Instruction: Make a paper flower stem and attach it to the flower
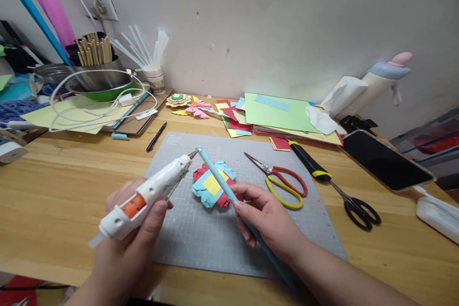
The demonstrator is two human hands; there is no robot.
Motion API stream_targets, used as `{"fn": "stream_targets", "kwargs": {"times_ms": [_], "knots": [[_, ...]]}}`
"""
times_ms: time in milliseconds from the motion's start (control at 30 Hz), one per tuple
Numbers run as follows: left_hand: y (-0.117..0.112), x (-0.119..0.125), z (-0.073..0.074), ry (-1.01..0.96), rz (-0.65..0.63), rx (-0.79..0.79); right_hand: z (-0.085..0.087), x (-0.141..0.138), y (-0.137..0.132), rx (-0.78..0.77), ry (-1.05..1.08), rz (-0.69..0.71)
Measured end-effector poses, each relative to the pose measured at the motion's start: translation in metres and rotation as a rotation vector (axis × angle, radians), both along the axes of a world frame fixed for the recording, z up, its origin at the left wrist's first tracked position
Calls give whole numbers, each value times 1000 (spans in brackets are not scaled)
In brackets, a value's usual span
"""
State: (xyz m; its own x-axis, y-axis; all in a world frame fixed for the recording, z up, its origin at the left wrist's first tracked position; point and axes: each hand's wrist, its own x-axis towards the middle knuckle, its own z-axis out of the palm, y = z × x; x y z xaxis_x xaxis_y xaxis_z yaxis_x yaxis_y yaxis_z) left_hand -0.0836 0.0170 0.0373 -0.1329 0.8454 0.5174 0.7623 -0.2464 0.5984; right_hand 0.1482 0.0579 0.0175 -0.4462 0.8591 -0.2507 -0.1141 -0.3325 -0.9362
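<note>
W/in R hand (263,215): slim ppr rod (217,175)

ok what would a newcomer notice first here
Probably the white glue gun in the left hand, its nozzle near the tip of a blue stick held in the right hand. Below it, a red, blue and yellow paper flower lies on the grey mat, scissors to its right.
</note>
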Motion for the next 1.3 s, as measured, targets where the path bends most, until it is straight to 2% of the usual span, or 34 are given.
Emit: {"fn": "stream_targets", "kwargs": {"times_ms": [233, 933, 1300], "knots": [[0, -1, 1, 55, -92, -2, 0, -1, 1, -12, -3, -6], [0, 2, 2, 97, -34, 23, -1, 0, 1, -12, -11, 0], [1, 1, 3, 185, -98, 21, 2, 0, 2, -17, -26, -14]]}}
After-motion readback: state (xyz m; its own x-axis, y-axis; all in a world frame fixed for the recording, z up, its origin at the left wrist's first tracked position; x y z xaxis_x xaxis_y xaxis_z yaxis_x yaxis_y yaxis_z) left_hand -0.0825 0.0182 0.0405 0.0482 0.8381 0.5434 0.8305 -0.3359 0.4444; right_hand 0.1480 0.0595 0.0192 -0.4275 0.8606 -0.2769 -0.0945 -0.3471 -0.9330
